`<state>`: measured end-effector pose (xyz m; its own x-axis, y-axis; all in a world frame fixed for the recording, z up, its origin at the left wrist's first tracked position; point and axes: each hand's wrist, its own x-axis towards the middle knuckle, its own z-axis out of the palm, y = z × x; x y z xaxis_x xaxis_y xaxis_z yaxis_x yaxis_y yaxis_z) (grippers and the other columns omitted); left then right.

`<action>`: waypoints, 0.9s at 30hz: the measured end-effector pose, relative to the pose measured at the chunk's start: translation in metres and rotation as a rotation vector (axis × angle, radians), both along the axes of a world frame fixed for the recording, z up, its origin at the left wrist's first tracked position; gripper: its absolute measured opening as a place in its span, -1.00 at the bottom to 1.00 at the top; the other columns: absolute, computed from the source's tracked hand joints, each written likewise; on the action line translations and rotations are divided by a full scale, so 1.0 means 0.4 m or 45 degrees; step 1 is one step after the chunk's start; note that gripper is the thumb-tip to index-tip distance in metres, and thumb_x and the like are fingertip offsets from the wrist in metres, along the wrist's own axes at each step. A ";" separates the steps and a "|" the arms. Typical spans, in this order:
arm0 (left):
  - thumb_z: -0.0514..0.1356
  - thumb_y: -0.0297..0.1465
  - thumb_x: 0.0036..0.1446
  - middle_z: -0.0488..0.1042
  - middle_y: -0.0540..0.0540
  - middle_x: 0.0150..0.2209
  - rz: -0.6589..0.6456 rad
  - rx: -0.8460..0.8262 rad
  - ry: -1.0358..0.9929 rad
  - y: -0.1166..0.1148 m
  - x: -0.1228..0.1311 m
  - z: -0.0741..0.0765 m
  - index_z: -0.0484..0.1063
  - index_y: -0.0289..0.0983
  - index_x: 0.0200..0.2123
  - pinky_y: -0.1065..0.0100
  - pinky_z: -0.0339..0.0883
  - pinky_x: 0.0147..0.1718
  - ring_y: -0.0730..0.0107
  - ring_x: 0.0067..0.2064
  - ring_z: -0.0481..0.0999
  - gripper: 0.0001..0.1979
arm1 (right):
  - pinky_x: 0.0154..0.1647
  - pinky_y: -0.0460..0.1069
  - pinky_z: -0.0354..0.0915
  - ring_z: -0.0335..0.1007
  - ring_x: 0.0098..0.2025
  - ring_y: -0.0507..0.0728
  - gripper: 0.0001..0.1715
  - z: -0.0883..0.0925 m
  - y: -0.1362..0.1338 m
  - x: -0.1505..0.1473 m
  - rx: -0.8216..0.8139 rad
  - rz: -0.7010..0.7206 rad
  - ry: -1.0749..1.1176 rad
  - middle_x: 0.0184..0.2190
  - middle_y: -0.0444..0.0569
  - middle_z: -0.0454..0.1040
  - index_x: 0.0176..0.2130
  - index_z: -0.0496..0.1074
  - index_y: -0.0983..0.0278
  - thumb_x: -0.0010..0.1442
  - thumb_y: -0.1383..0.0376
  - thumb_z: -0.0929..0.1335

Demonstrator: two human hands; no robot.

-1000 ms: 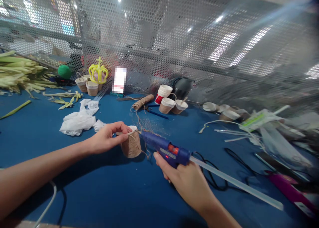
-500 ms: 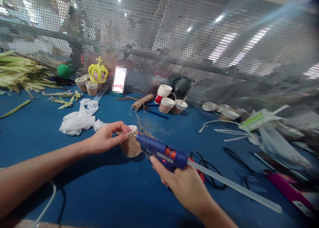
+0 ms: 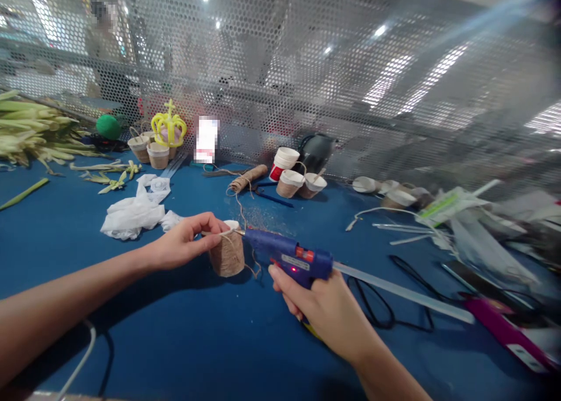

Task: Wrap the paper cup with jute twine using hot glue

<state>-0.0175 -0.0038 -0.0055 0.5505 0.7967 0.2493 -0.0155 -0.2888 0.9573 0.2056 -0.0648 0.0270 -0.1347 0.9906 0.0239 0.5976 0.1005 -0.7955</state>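
My left hand (image 3: 193, 237) is closed at the rim of a small paper cup (image 3: 227, 256) wrapped in brown twine. Its thumb and fingertips pinch the top edge, where a strand of twine also runs; how much of each they grip is partly hidden. In my right hand (image 3: 324, 307) is a blue hot glue gun (image 3: 284, 252), its red light lit and a long clear glue stick (image 3: 403, 290) sticking out behind. The metal nozzle points left, close to the cup's rim. A loose loop of twine (image 3: 255, 266) hangs at the cup's right side.
Behind the cup lies a roll of twine (image 3: 248, 179). Several wrapped cups (image 3: 291, 183) stand farther back, beside a dark rounded object. White crumpled material (image 3: 131, 214) sits left. Black cable (image 3: 372, 307), plastic bags and a magenta object (image 3: 504, 331) occupy the right. A perforated metal screen (image 3: 263, 68) bounds the table.
The glue gun's nozzle has shifted slightly right along the rim, and the gun lies more level. My left hand keeps its pinch at the cup. The whole view has drifted slightly.
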 end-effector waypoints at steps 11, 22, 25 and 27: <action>0.06 -0.27 0.12 0.38 -0.20 -0.13 0.003 -0.019 0.004 0.002 0.000 0.000 0.19 -0.32 -0.45 0.29 0.22 -0.16 0.32 -0.11 0.35 -0.77 | -0.65 -0.10 0.19 0.17 -0.73 -0.03 -0.62 0.012 0.019 0.003 -0.075 -0.017 0.086 -0.82 -0.21 0.21 -0.66 0.24 0.27 0.06 0.14 0.28; 0.05 -0.33 0.14 0.37 -0.20 -0.13 0.018 0.003 0.047 0.003 -0.005 -0.003 0.20 -0.33 -0.43 0.26 0.21 -0.13 0.30 -0.09 0.35 -0.82 | -0.65 -0.10 0.17 0.14 -0.73 -0.05 -0.63 0.007 0.022 0.006 -0.078 -0.001 0.104 -0.81 -0.22 0.20 -0.64 0.23 0.28 0.07 0.14 0.28; 0.05 -0.33 0.14 0.38 -0.20 -0.14 0.022 -0.003 0.046 0.004 -0.004 -0.004 0.21 -0.33 -0.44 0.24 0.21 -0.13 0.29 -0.09 0.35 -0.82 | -0.66 -0.11 0.17 0.14 -0.74 -0.05 -0.66 0.010 0.016 0.005 -0.079 0.001 0.107 -0.82 -0.23 0.20 -0.63 0.25 0.28 0.07 0.15 0.28; 0.05 -0.33 0.14 0.38 -0.20 -0.14 0.016 -0.007 0.034 0.005 -0.003 -0.005 0.20 -0.33 -0.44 0.23 0.21 -0.12 0.28 -0.08 0.35 -0.82 | -0.67 -0.12 0.16 0.13 -0.74 -0.05 -0.67 0.012 0.014 0.004 -0.088 -0.010 0.108 -0.82 -0.23 0.20 -0.62 0.27 0.28 0.06 0.16 0.29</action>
